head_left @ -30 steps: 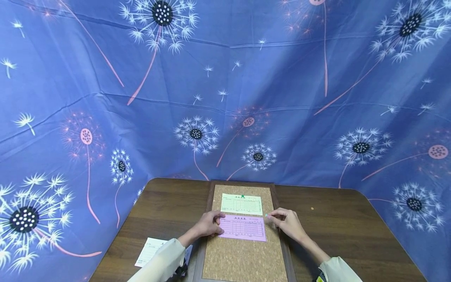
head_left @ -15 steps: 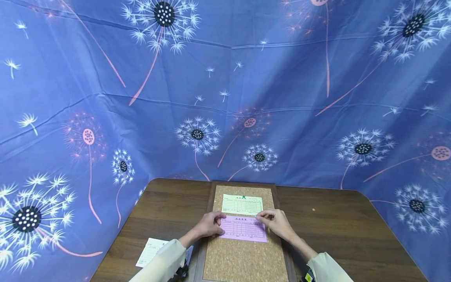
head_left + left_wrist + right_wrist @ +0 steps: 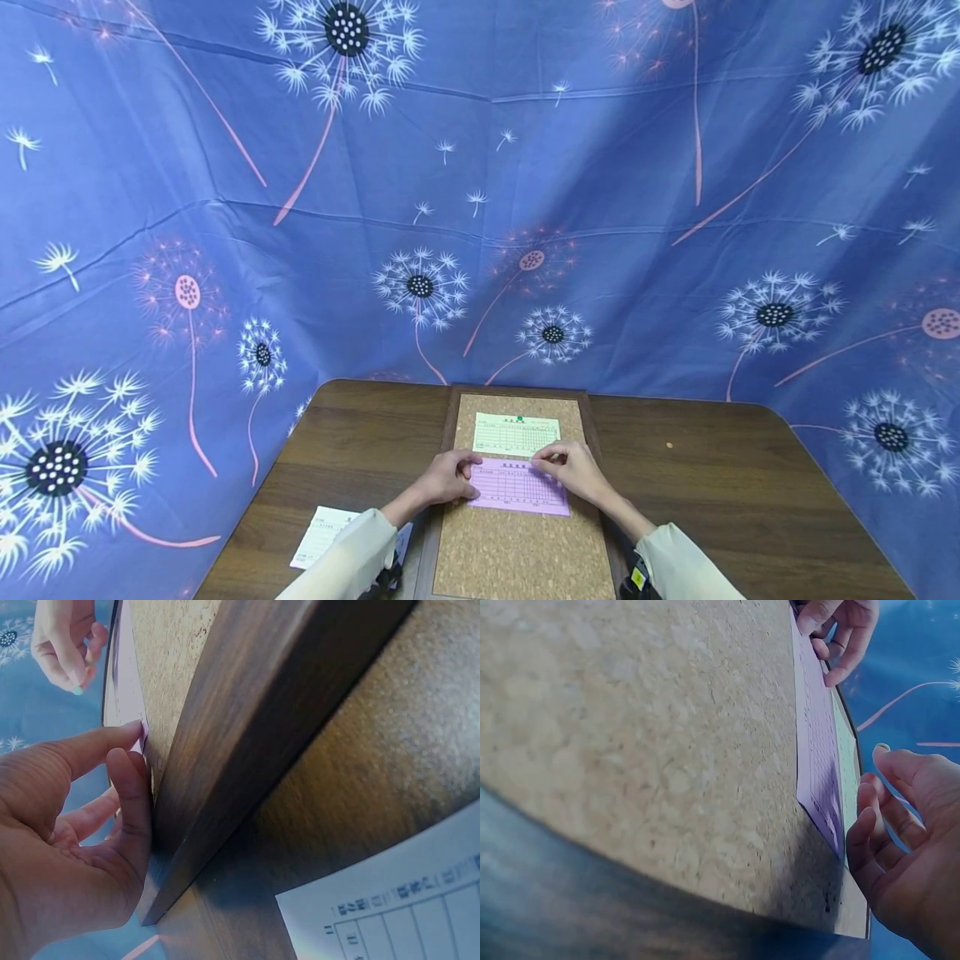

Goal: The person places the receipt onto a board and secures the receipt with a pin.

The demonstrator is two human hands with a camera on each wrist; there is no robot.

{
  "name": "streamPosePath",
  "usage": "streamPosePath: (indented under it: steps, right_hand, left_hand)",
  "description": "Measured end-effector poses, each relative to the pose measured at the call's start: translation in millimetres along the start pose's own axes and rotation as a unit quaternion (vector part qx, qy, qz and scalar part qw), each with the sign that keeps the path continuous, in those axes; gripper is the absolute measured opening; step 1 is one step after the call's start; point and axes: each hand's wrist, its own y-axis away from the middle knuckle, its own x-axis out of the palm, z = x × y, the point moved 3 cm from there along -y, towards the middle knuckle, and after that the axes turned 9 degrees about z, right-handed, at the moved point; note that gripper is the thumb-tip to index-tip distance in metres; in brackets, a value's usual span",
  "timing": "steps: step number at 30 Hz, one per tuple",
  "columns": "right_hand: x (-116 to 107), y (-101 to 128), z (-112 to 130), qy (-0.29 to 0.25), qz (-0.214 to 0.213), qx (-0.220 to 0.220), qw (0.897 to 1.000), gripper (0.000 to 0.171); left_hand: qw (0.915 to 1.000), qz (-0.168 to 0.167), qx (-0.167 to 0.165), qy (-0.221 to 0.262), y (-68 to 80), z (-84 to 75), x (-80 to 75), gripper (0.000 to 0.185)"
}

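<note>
A purple printed slip [image 3: 517,486] lies on a cork board [image 3: 517,550], just below a green printed slip [image 3: 513,433] held by a green pushpin [image 3: 519,418] at its top. My left hand [image 3: 447,475] presses the purple slip's left side, index finger near the top corner and thumb lower down. My right hand [image 3: 573,469] is over the slip's upper edge, right of its middle. Between its thumb and finger it pinches a small green pushpin [image 3: 78,690], mostly covered by the fingertips.
The board has a raised dark wooden frame [image 3: 225,735] and lies on a brown wooden table [image 3: 720,492]. White printed slips [image 3: 318,533] lie left of the board, partly under my left sleeve. A blue dandelion-print cloth [image 3: 480,317] hangs behind.
My right hand has moved left from the board's right side to above the purple slip's top edge, with the green pushpin in its fingers. The left hand has stayed in place.
</note>
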Motion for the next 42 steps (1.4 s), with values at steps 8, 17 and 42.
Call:
streamPosePath:
  steps: [8,17,42]
  right_hand:
    - [7.9,-9.1,1.0,-0.041,0.035,0.018,0.998,0.008]
    - [18.3,-12.3,2.2,0.051,0.009,0.001,0.999,0.008]
    - [23.9,-11.6,11.2,0.183,-0.009,-0.045,0.982,0.006]
  left_hand:
    - [1.0000,0.001,-0.006,0.004,-0.6,0.3,-1.0,0.051]
    - [1.0000,-0.003,-0.004,0.008,-0.1,2.9,0.9,0.049]
    - [1.0000,-0.002,0.000,0.004,-1.9,4.9,-0.6,0.049]
